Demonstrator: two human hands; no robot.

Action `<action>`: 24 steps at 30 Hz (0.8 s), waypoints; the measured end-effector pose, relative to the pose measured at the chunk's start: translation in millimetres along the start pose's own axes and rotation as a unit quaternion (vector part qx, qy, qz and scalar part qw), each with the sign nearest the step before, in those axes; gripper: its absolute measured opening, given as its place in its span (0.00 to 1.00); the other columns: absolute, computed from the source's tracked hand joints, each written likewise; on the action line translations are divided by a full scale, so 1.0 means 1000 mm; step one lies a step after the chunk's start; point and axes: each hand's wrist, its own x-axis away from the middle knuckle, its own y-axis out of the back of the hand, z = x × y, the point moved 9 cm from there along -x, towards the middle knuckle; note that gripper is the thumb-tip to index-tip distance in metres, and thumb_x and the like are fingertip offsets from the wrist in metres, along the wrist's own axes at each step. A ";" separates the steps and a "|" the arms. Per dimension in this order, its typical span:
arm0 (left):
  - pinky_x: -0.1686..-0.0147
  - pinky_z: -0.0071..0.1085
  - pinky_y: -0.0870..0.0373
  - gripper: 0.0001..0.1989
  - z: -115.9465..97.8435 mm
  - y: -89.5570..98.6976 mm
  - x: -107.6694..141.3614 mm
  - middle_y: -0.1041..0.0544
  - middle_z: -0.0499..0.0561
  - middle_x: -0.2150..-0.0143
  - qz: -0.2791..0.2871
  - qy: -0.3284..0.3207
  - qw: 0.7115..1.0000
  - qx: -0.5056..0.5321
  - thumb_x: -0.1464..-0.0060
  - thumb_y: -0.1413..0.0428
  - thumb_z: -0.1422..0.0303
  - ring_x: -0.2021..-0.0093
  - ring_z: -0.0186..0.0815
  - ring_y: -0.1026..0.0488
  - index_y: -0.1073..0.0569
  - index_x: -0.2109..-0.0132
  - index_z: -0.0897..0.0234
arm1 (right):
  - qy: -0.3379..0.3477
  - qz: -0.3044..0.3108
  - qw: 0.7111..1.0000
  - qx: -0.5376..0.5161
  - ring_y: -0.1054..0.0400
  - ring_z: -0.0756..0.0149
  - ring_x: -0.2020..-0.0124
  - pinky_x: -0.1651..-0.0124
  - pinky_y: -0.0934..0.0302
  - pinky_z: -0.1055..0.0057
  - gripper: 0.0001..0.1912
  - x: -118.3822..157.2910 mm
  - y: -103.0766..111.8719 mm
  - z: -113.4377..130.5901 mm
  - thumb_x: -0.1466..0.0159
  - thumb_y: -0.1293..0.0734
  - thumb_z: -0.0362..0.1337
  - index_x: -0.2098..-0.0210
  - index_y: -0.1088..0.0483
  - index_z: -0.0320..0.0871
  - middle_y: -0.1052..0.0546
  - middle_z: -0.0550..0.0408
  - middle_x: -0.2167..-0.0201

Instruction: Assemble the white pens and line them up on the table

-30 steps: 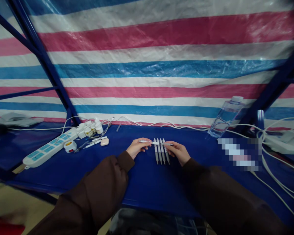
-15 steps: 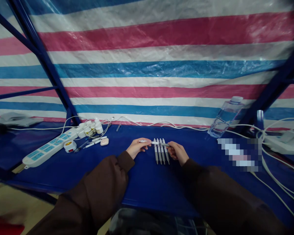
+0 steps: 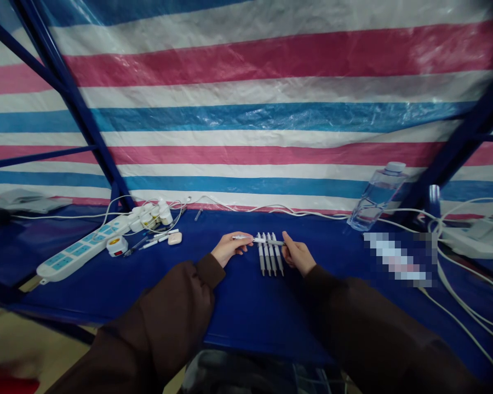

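Observation:
A white pen with a grey grip [image 3: 267,241] lies level between my two hands. Its clip end is pinched in the fingers of my left hand [image 3: 227,247]. My right hand [image 3: 298,255] is curled around the grey tip end, the thumb sticking up beside it. Beneath the held pen, several matching pens [image 3: 271,259] lie side by side on the blue tabletop [image 3: 246,306], tips toward me. The very ends of the held pen are partly covered by my fingers.
To the left lie a white power strip [image 3: 80,250] with plugs, a white cube adapter [image 3: 117,246], loose pens [image 3: 158,239] and a small pink case [image 3: 175,238]. A water bottle [image 3: 373,198] stands back right, near white cables [image 3: 447,279] and a pixelated patch. Striped sheeting [image 3: 246,115] hangs behind.
My right thumb has lifted from the pen and now points up. The held pen and my left hand stay nearly where they were.

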 end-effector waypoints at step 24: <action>0.79 0.21 0.42 0.18 0.003 0.005 -0.003 0.26 0.52 0.70 -0.026 -0.001 0.999 0.021 0.62 0.36 0.62 0.77 0.25 0.35 0.26 0.64 0.69 | -0.025 0.032 0.996 -0.085 0.59 0.81 0.93 0.89 0.70 0.80 0.16 -0.003 -0.003 -0.003 0.49 0.38 0.49 0.80 0.46 0.45 0.45 0.67 0.91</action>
